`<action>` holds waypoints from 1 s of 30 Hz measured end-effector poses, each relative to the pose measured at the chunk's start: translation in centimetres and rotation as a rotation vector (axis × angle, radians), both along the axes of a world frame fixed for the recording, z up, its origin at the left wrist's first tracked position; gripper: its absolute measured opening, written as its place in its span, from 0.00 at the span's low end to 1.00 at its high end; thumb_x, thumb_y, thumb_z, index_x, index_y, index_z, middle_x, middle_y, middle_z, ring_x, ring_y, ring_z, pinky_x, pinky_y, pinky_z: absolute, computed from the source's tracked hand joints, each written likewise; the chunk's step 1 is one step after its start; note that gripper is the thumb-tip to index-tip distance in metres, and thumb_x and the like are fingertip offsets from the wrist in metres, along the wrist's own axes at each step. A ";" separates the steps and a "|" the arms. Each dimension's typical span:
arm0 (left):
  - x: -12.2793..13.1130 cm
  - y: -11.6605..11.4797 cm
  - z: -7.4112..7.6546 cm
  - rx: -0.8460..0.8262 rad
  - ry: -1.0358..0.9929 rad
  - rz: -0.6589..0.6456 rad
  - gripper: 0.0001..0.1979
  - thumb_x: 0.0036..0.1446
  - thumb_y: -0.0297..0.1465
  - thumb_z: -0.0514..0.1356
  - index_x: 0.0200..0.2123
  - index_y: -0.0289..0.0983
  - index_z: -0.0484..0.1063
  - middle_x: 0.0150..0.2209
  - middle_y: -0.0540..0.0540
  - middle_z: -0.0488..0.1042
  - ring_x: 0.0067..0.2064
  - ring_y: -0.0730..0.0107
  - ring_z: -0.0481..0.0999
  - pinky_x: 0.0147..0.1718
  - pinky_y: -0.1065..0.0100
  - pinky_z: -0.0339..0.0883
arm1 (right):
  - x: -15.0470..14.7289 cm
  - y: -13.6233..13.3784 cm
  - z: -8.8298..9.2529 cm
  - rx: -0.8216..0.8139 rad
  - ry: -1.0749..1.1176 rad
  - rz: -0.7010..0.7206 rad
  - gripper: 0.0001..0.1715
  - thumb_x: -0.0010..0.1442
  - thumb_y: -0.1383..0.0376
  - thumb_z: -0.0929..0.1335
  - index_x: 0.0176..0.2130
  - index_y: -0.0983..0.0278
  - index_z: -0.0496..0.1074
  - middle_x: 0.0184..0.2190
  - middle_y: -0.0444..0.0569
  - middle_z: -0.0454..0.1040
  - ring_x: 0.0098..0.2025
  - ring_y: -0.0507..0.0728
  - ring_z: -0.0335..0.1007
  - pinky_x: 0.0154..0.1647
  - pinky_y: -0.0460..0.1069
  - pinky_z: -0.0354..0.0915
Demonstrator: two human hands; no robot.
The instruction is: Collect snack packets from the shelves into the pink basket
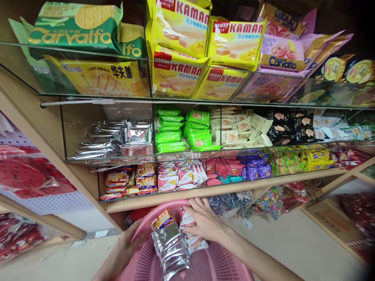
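My left hand grips the left rim of a pink plastic basket held below the shelves. My right hand lies inside the basket with its fingers spread over several white-and-red snack packets. Silver foil packets and one orange packet also lie in the basket, just left of the right hand.
Glass-fronted wooden shelves fill the view ahead: large green and yellow biscuit bags on top, silver, green and white small packets in the middle, orange, pink and purple ones below. Red goods hang at left. A cardboard box sits at lower right.
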State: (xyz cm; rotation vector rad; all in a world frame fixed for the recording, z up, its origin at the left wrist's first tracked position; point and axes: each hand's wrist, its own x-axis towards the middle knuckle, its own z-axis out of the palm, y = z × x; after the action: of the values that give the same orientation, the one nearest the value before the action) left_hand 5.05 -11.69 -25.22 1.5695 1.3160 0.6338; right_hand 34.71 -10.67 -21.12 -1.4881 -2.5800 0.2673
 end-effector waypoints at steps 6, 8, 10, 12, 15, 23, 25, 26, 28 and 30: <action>0.4 -0.2 0.6 0.009 0.021 0.008 0.23 0.58 0.42 0.54 0.57 0.45 0.63 0.55 0.49 0.72 0.53 0.58 0.71 0.50 0.64 0.67 | -0.1 -0.3 -0.2 0.029 0.014 -0.023 0.36 0.52 0.51 0.70 0.55 0.62 0.64 0.48 0.54 0.66 0.51 0.63 0.58 0.50 0.56 0.55; 0.6 -0.3 0.9 0.007 0.017 -0.009 0.24 0.58 0.42 0.53 0.57 0.45 0.62 0.55 0.49 0.71 0.53 0.59 0.71 0.50 0.64 0.67 | 0.0 -0.4 -0.2 0.032 0.034 -0.032 0.36 0.51 0.50 0.70 0.55 0.61 0.63 0.49 0.53 0.66 0.51 0.63 0.58 0.51 0.56 0.54; 0.6 -0.5 1.1 -0.006 0.023 -0.011 0.23 0.58 0.43 0.53 0.57 0.45 0.63 0.56 0.48 0.71 0.53 0.60 0.71 0.51 0.65 0.66 | 0.2 -0.7 -0.3 0.032 0.063 -0.039 0.38 0.51 0.48 0.70 0.56 0.60 0.62 0.51 0.53 0.65 0.53 0.63 0.57 0.53 0.57 0.53; 0.7 -0.6 1.2 -0.012 0.038 0.012 0.23 0.57 0.43 0.54 0.55 0.45 0.65 0.56 0.49 0.71 0.55 0.59 0.70 0.52 0.65 0.65 | 0.5 -1.1 -0.3 0.018 0.092 -0.056 0.40 0.51 0.47 0.69 0.58 0.58 0.60 0.54 0.53 0.64 0.55 0.64 0.55 0.55 0.58 0.51; 0.7 -0.6 1.1 -0.007 0.029 0.018 0.23 0.57 0.43 0.55 0.54 0.44 0.66 0.55 0.49 0.72 0.54 0.59 0.71 0.52 0.64 0.64 | 1.3 -2.0 -0.2 -0.015 0.116 -0.103 0.43 0.51 0.48 0.70 0.61 0.55 0.55 0.59 0.51 0.60 0.58 0.64 0.53 0.56 0.58 0.51; 0.6 -0.5 0.4 0.027 0.002 0.002 0.22 0.56 0.45 0.54 0.53 0.47 0.67 0.55 0.50 0.72 0.54 0.56 0.71 0.53 0.61 0.65 | 3.9 -4.8 -0.8 -0.047 0.192 -0.249 0.43 0.55 0.47 0.66 0.64 0.50 0.48 0.62 0.49 0.57 0.62 0.65 0.51 0.59 0.60 0.52; 0.5 -0.5 0.1 0.022 0.023 0.021 0.24 0.55 0.47 0.54 0.53 0.46 0.67 0.53 0.49 0.74 0.55 0.54 0.70 0.54 0.59 0.64 | 5.0 -5.8 -2.4 -0.008 0.246 -0.323 0.40 0.57 0.47 0.64 0.64 0.51 0.47 0.62 0.51 0.57 0.62 0.66 0.51 0.59 0.62 0.53; 0.4 -0.5 0.0 0.009 0.038 0.043 0.26 0.54 0.48 0.54 0.54 0.46 0.67 0.53 0.48 0.74 0.56 0.52 0.69 0.54 0.58 0.65 | 5.7 -6.4 -3.6 0.013 0.283 -0.371 0.40 0.58 0.48 0.63 0.64 0.52 0.47 0.62 0.52 0.57 0.62 0.67 0.52 0.58 0.63 0.54; 0.2 -0.5 -0.4 -0.014 0.057 0.095 0.29 0.52 0.50 0.54 0.55 0.44 0.65 0.54 0.46 0.73 0.56 0.51 0.69 0.53 0.57 0.66 | 7.0 -7.7 -6.0 0.043 0.378 -0.487 0.38 0.59 0.49 0.62 0.64 0.52 0.46 0.61 0.55 0.57 0.62 0.68 0.52 0.58 0.65 0.55; -0.1 -0.4 -1.1 -0.016 0.064 0.106 0.30 0.52 0.50 0.55 0.55 0.43 0.66 0.54 0.45 0.72 0.57 0.51 0.68 0.53 0.58 0.66 | 7.9 -9.1 -8.3 0.081 0.504 -0.627 0.37 0.58 0.51 0.63 0.63 0.52 0.49 0.60 0.57 0.60 0.61 0.71 0.55 0.57 0.67 0.57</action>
State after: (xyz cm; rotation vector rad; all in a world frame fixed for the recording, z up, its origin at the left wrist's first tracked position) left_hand 4.97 -12.11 -26.31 1.5264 1.4560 0.6413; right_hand 42.58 -19.79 -29.40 -1.8169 -1.6361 0.3842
